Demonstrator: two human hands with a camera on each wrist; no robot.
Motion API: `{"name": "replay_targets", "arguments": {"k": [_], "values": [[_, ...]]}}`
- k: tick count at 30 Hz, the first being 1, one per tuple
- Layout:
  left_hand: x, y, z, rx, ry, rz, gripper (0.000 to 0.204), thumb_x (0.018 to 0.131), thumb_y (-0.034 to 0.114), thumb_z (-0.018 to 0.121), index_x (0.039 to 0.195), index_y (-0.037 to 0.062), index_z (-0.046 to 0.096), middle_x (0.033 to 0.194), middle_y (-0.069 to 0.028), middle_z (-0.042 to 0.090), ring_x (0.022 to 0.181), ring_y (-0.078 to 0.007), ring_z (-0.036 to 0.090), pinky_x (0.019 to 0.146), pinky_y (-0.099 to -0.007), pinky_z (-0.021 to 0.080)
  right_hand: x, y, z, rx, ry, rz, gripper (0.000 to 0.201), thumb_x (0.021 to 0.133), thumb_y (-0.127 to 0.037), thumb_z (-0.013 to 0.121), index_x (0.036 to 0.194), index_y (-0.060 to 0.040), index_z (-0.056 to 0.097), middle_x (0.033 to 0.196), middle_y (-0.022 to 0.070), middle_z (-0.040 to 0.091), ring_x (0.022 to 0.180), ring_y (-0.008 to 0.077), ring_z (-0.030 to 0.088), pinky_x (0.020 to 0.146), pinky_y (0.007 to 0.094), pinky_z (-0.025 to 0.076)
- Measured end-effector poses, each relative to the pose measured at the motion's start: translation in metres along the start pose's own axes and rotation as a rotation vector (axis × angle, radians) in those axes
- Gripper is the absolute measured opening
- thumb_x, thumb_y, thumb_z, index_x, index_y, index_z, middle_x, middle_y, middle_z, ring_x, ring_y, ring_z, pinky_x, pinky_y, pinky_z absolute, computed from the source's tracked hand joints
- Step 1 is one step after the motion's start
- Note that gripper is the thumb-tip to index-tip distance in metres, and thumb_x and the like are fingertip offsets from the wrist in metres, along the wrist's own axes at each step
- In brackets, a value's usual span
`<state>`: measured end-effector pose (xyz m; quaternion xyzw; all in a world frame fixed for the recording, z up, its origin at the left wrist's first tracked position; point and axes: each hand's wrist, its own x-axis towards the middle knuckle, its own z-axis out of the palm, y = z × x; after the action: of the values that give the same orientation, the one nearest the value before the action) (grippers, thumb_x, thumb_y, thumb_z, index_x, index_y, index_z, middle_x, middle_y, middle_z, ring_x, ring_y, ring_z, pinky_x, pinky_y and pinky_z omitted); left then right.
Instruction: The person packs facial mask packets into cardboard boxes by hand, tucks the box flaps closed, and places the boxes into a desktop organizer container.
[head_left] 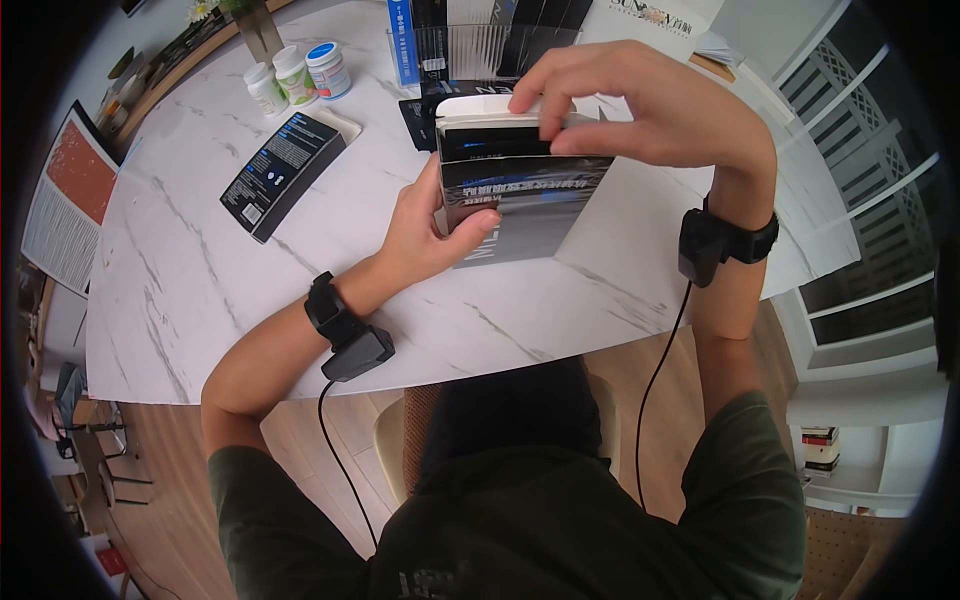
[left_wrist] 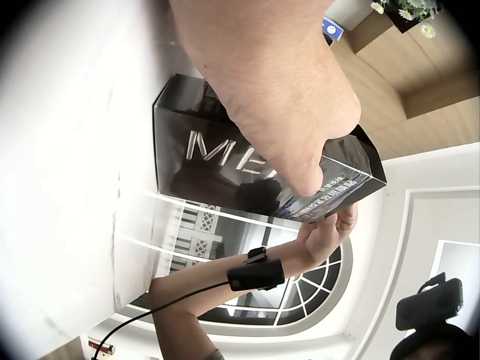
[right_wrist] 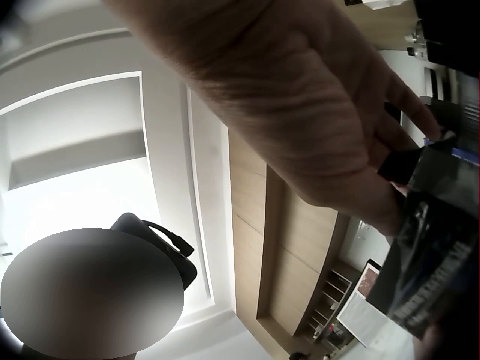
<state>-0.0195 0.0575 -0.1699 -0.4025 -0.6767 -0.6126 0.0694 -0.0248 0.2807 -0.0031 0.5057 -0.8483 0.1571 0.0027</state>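
Observation:
A tall black carton (head_left: 535, 200) with silver lettering stands tilted on the table, its top end open and a white-lined flap (head_left: 485, 107) folded back. My left hand (head_left: 425, 225) grips the carton's left side, thumb across the printed front; silver letters show beside that hand in the left wrist view. Over the opening is my right hand (head_left: 650, 105), its bent fingers at the flap and thumb along the front edge. Dark contents with blue marks (head_left: 490, 145) show inside the opening. In the right wrist view, a black flap (right_wrist: 401, 165) lies between thumb and fingers.
A second black box (head_left: 285, 170) lies on the table at the left. Several white bottles (head_left: 292, 75) stand behind it, near a flower vase (head_left: 258, 35). A clear bin (head_left: 480, 50) holding boxes stands at the back. The marble table's front edge (head_left: 480, 376) is close to my body.

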Motion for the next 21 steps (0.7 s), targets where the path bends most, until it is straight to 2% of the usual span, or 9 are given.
{"name": "replay_targets", "arguments": {"k": [4, 6, 7, 10, 11, 13, 14, 16, 21], "values": [[0.0, -0.001, 0.0, 0.002, 0.001, 0.025, 0.055, 0.082, 0.013, 0.065, 0.127, -0.0017, 0.037, 0.1, -0.0096, 0.062, 0.088, -0.0121, 0.059, 0.079, -0.0255, 0.046, 0.005, 0.003, -0.004, 0.131, 0.099, 0.136, 0.023, 0.085, -0.017, 0.06, 0.103, -0.0039, 0.06, 0.113, 0.0086, 0.059, 0.099, 0.0201, 0.058, 0.089, 0.0314, 0.044], [-0.001, -0.002, 0.0, 0.001, -0.003, 0.028, 0.055, 0.082, 0.013, 0.065, 0.127, -0.002, 0.037, 0.1, -0.0098, 0.062, 0.088, -0.0121, 0.059, 0.079, -0.0254, 0.046, 0.013, 0.017, -0.005, 0.546, 0.381, 0.097, 0.019, 0.091, -0.017, 0.055, 0.098, 0.0004, 0.058, 0.086, 0.0025, 0.058, 0.08, 0.0087, 0.054, 0.07, 0.0212, 0.045], [0.0, -0.002, -0.001, 0.002, -0.007, 0.031, 0.054, 0.083, 0.013, 0.065, 0.126, -0.0022, 0.037, 0.1, -0.0099, 0.062, 0.088, -0.0121, 0.059, 0.079, -0.0253, 0.046, 0.02, 0.026, -0.002, 0.413, 0.497, 0.205, 0.024, 0.094, -0.022, 0.051, 0.101, 0.0, 0.058, 0.087, 0.0027, 0.058, 0.082, 0.0078, 0.051, 0.072, 0.0211, 0.043], [0.0, -0.001, 0.0, -0.013, -0.003, 0.026, 0.055, 0.083, 0.012, 0.065, 0.127, -0.0026, 0.037, 0.1, -0.0101, 0.062, 0.087, -0.0119, 0.059, 0.079, -0.025, 0.046, 0.035, 0.069, 0.03, 0.245, 0.651, 0.161, 0.023, 0.093, -0.021, 0.052, 0.099, 0.0, 0.059, 0.084, 0.0031, 0.059, 0.08, 0.0081, 0.056, 0.069, 0.0219, 0.046], [0.0, 0.0, 0.0, -0.013, -0.004, 0.027, 0.055, 0.083, 0.012, 0.065, 0.127, -0.0026, 0.037, 0.1, -0.0101, 0.062, 0.087, -0.0119, 0.059, 0.079, -0.025, 0.046, 0.039, 0.088, 0.045, 0.244, 0.652, 0.16, 0.023, 0.093, -0.021, 0.052, 0.099, 0.0, 0.059, 0.084, 0.0031, 0.059, 0.08, 0.0081, 0.056, 0.069, 0.0219, 0.046], [0.0, -0.001, 0.0, -0.027, 0.002, 0.023, 0.055, 0.083, 0.012, 0.065, 0.127, -0.0028, 0.036, 0.1, -0.0102, 0.062, 0.087, -0.0117, 0.059, 0.078, -0.0248, 0.046, 0.043, 0.125, 0.079, 0.121, 0.573, 0.231, 0.042, 0.086, -0.028, 0.06, 0.119, -0.0031, 0.054, 0.118, 0.0137, 0.057, 0.106, 0.0258, 0.055, 0.091, 0.0334, 0.043], [0.0, -0.001, 0.0, -0.026, 0.001, 0.022, 0.055, 0.083, 0.012, 0.065, 0.127, -0.0028, 0.036, 0.1, -0.0102, 0.062, 0.087, -0.0117, 0.059, 0.078, -0.0248, 0.046, 0.039, 0.136, 0.094, 0.122, 0.574, 0.23, 0.042, 0.086, -0.028, 0.06, 0.119, -0.0031, 0.054, 0.118, 0.0137, 0.057, 0.106, 0.0258, 0.055, 0.091, 0.0334, 0.043], [0.0, -0.001, 0.0, -0.016, -0.003, 0.036, 0.056, 0.083, 0.012, 0.065, 0.128, -0.0028, 0.035, 0.101, -0.0101, 0.062, 0.087, -0.0114, 0.059, 0.078, -0.0247, 0.046, 0.028, 0.153, 0.115, 0.177, 0.441, -0.007, 0.053, 0.086, -0.03, 0.059, 0.131, -0.0052, 0.044, 0.129, 0.0154, 0.05, 0.114, 0.028, 0.05, 0.096, 0.0353, 0.039], [0.0, 0.001, -0.001, 0.012, -0.019, 0.03, 0.055, 0.082, 0.012, 0.065, 0.127, -0.0026, 0.036, 0.099, -0.0097, 0.062, 0.087, -0.0117, 0.059, 0.078, -0.025, 0.046, 0.023, 0.19, 0.136, 0.178, 0.275, 0.084, 0.051, 0.085, -0.029, 0.06, 0.128, -0.0056, 0.047, 0.128, 0.015, 0.051, 0.114, 0.0273, 0.051, 0.097, 0.0346, 0.038]]}}
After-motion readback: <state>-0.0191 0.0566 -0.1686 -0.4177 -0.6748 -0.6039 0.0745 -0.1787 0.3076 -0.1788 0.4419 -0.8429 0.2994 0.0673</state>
